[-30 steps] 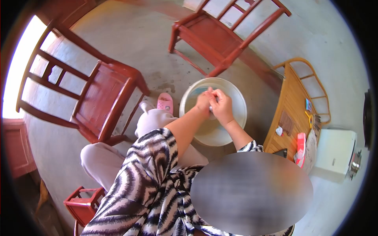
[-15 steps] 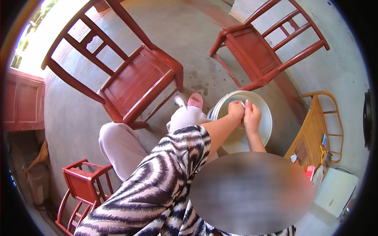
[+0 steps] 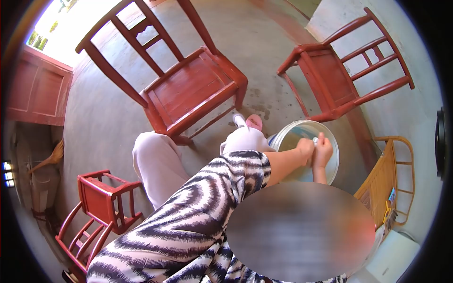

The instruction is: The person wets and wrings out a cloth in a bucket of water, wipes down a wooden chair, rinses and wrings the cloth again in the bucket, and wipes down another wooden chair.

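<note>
Over a white bucket (image 3: 334, 162), my left hand (image 3: 306, 148) and my right hand (image 3: 322, 150) are held close together, side by side. Both are closed, with fingers curled around a small white cloth (image 3: 315, 140). Only a bit of the cloth shows between the fists; my fingers hide the rest. The bucket stands on the floor beside my leg, and its inside looks pale and watery. A blurred oval covers my right forearm and the near side of the bucket.
A red wooden chair (image 3: 193, 89) stands ahead, and another red chair (image 3: 328, 75) is by the wall. A small red chair (image 3: 96, 195) is at left. A bamboo-framed piece (image 3: 377, 167) holding small items is at right. Wet spots mark the concrete floor (image 3: 269, 96).
The view has shifted, so the chairs and bucket appear further right and lower. My hands stay together over the bucket, still closed on the white cloth.
</note>
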A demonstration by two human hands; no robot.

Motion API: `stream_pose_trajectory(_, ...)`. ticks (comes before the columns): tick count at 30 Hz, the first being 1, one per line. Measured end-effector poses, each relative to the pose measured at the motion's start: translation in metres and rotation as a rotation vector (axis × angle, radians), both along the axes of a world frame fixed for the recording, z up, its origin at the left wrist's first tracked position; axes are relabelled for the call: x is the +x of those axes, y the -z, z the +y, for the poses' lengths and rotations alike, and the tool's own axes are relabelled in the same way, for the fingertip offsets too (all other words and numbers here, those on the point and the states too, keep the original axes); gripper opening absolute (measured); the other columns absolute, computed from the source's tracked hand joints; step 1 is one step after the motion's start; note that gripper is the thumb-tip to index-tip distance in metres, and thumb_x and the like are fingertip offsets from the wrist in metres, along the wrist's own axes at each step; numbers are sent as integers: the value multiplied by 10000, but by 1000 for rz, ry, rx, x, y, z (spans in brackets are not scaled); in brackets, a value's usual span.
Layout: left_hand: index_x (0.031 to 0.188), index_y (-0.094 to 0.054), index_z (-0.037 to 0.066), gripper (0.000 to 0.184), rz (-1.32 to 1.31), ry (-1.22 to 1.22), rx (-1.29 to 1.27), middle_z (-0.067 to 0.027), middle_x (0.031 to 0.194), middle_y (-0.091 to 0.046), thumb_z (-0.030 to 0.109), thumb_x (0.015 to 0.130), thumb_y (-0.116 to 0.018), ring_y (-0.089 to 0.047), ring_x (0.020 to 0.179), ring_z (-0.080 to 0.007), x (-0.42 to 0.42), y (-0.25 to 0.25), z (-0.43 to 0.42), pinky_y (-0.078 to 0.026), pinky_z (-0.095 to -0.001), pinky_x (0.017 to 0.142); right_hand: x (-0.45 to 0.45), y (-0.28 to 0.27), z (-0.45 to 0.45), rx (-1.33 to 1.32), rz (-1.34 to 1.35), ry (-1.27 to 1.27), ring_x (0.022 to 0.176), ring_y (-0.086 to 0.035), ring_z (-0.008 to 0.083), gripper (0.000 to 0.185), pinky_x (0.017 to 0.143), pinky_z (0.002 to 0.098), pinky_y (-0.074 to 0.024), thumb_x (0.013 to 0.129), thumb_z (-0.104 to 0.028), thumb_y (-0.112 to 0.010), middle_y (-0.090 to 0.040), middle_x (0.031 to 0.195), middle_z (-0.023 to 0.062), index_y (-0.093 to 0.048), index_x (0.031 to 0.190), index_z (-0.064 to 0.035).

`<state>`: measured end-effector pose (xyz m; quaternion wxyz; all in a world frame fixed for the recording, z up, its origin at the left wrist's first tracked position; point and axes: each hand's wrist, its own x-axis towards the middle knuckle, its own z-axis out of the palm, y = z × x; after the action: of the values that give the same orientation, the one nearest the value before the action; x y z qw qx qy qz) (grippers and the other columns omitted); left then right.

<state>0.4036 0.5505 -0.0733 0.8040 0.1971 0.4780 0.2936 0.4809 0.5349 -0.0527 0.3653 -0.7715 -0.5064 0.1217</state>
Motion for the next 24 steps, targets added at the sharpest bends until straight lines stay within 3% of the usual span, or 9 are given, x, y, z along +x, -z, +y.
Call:
stream_pose_trajectory(1,1117,-529,-12,405,-24,260,-22,-230,1047,-564,282,884,-375,-551,1008,-328,-4,-10,0,-449,-439,800,15,13,6,40,-26,55,510,-508,293,495,522,426,-383,882,-385,-472,-547,580,177,-520,603,21)
stream_pose_trajectory(4,1317,-346,70,593,-28,384,-66,-222,1304,-369,478,888,-360,-334,1241,-307,-25,-71,-11,-302,-445,999,47,43,9,-4,456,273,600,-554,257,451,578,398,-425,890,-393,-460,-614,718,128,-573,740,17)
stream_pose_trajectory(6,1349,-288,96,622,-53,296,152,-206,1332,-338,490,877,-378,-305,1260,-303,-2,-41,-17,-278,-425,1016,50,42,-3,-7,1417,225,883,-569,226,421,763,351,-446,913,-372,-424,-586,1036,111,-546,1044,9)
stream_pose_trajectory(7,1381,-230,122,662,-73,219,372,-191,1360,-308,503,866,-396,-277,1278,-300,9,-24,-17,-254,-406,1033,46,41,-3,-16,1416,216,883,-569,226,421,763,351,-446,913,-372,-424,-586,1036,111,-546,1044,9)
stream_pose_trajectory(11,1399,-149,130,721,105,-45,324,-201,1390,-233,532,851,-391,-243,1290,-337,26,14,3,-269,-394,1031,-24,-26,-22,115,1546,-66,1084,-468,210,427,894,340,-389,928,-343,-396,-464,1213,125,-429,1212,-25)
stream_pose_trajectory(15,1399,-107,78,753,207,-111,89,-224,1392,-226,537,858,-360,-240,1294,-327,-15,-40,11,-282,-382,1018,-58,-42,-38,136,1334,-200,1213,-360,207,432,987,345,-318,940,-317,-375,-371,1310,132,-402,1256,-23)
stream_pose_trajectory(17,1396,-122,76,729,8,-113,47,-225,1415,-155,530,867,-334,-209,1301,-351,-13,-38,5,-261,-394,1032,-50,-30,-36,170,1295,-159,1133,-445,220,404,935,344,-375,934,-285,-403,-442,1239,132,-418,1226,-6)
stream_pose_trajectory(19,1396,-117,78,731,86,-32,170,-226,1413,-159,533,867,-336,-212,1299,-353,-6,-27,-3,-257,-397,1034,-37,-21,-29,220,1113,-8,1035,-515,212,354,868,325,-428,921,-234,-441,-505,1147,124,-447,1179,9)
stream_pose_trajectory(24,1397,-109,82,736,238,129,429,-230,1410,-166,538,868,-339,-217,1296,-357,5,-26,-17,-249,-404,1037,-21,-17,-20,160,1226,53,756,-562,194,246,650,315,-475,903,-221,-484,-547,848,94,-524,958,15)
